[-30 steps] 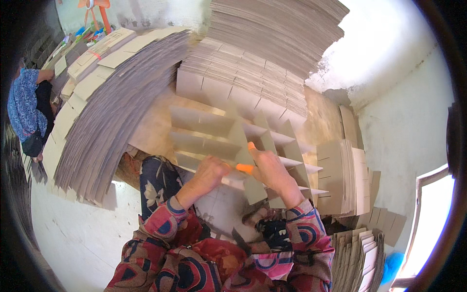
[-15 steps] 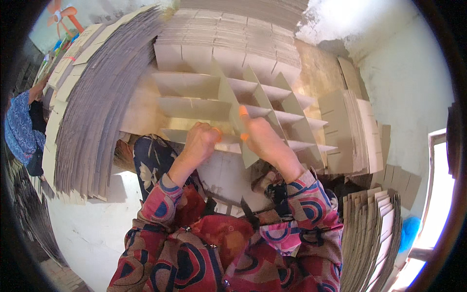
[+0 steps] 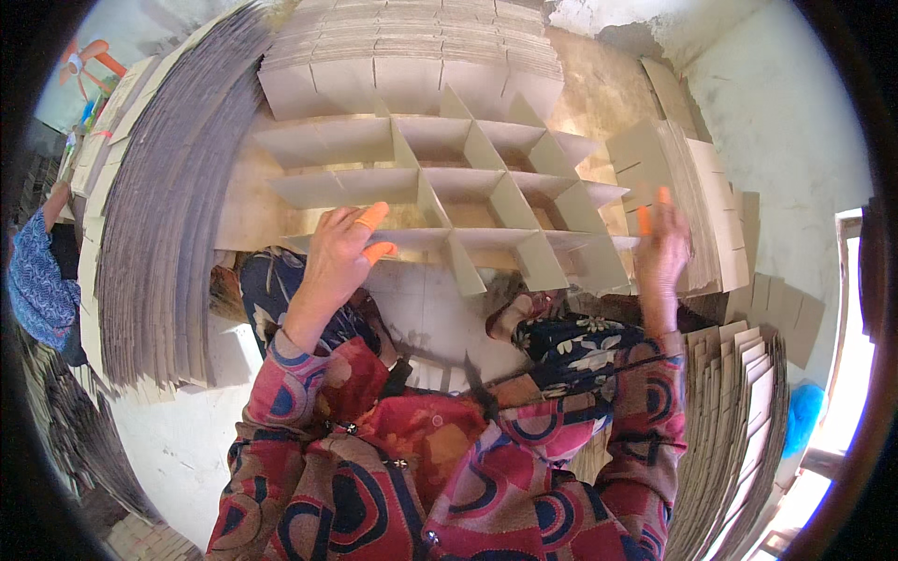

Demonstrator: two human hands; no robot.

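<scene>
A grid of interlocked grey-brown cardboard divider strips (image 3: 465, 184) stands in front of me, with cross strips slotted over the long ones at its middle and right. The left ends of the long strips carry no cross strip. My left hand (image 3: 335, 257) is by the nearest long strip, thumb and forefinger apart, with nothing seen between them. Orange covers sit on the thumb and forefinger of both hands. Over at the right, my right hand (image 3: 666, 248) reaches up beside a stack of slotted cardboard strips (image 3: 697, 201), fingers apart. Whether its fingertips touch the stack I cannot tell.
A pile of slotted strips (image 3: 407, 79) lies behind the grid. Tall cardboard stacks stand at the left (image 3: 178, 206) and lower right (image 3: 725, 411). Another person's blue patterned sleeve (image 3: 42, 280) shows at far left, near an orange fan (image 3: 79, 64). A wall (image 3: 776, 140) bounds the right.
My right hand has left the leftmost cross strip and moved right to the stack. My left hand has opened and shifted left. The cross strip now sits lower, in line with the others.
</scene>
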